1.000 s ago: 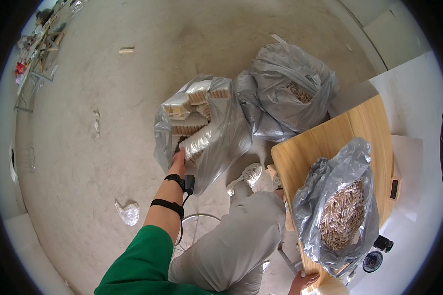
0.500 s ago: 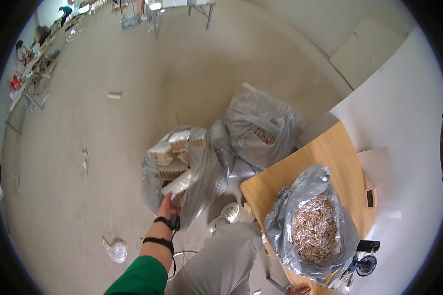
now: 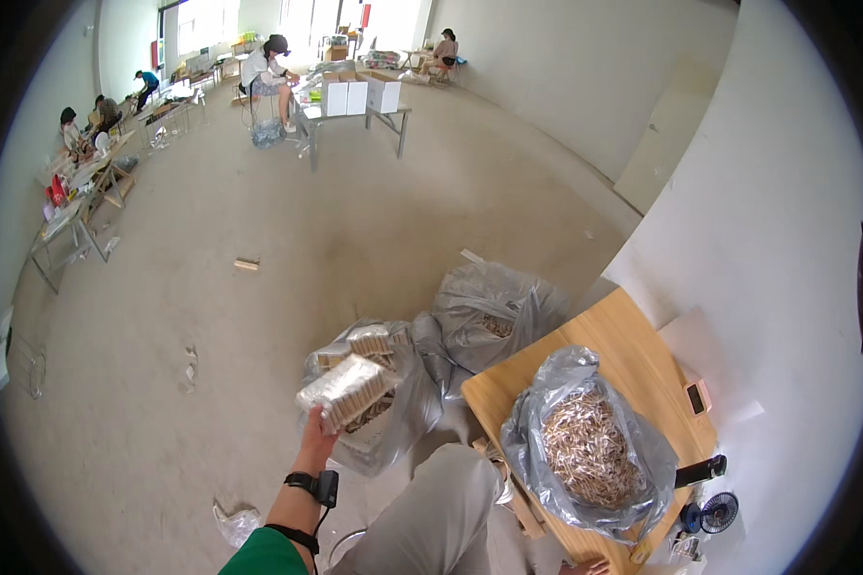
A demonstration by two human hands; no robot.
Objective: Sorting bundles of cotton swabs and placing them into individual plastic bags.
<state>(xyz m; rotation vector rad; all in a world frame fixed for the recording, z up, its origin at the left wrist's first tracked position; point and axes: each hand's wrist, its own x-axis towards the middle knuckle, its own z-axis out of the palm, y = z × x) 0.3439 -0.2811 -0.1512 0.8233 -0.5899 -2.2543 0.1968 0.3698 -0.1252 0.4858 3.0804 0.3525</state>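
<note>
My left hand [image 3: 318, 433] is closed on the near end of a clear plastic-wrapped pack [image 3: 347, 393] with rows of slim brown pieces inside. The pack is held tilted above an open grey plastic bag [image 3: 408, 407] on the floor, where several similar packs [image 3: 369, 339] lie. At the lower edge, my right hand [image 3: 587, 567] shows only in part, its fingers lying against the near edge of the wooden table [image 3: 609, 331]. Beyond it, an open grey bag [image 3: 654, 460] on the table holds a heap of small brown-and-white sticks [image 3: 593, 448].
Another grey bag [image 3: 494, 287] with loose sticks stands behind the first. A small fan [image 3: 717, 513] and a pink-framed device [image 3: 697, 397] are at the table's right side. A wooden block [image 3: 246, 264] lies on the floor. People work at far tables, one near white boxes [image 3: 345, 96].
My left hand has lifted the wrapped pack up out of the floor bag. The view has tilted up, bringing in more of the far room. My right hand stays by the table edge.
</note>
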